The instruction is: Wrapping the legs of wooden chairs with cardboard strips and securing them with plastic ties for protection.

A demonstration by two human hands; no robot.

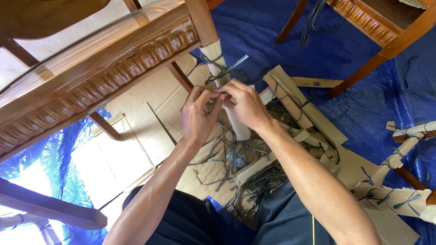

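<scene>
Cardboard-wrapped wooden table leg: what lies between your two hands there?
In the head view, the left hand and right hand meet fingertip to fingertip, pinching dark plastic strapping against the cardboard-wrapped wooden table leg.

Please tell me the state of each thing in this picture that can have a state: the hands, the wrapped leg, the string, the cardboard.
Left hand: fingers pinched at the string, by the right hand.
Right hand: fingers pinched at the same spot.
Table leg: wrapped in cardboard, tied with string.
String: knotted round the leg, ends loose.
Cardboard strips: lying loose on the floor.
Cut string: scattered in a heap.
Tarp: spread out, wrinkled.
</scene>
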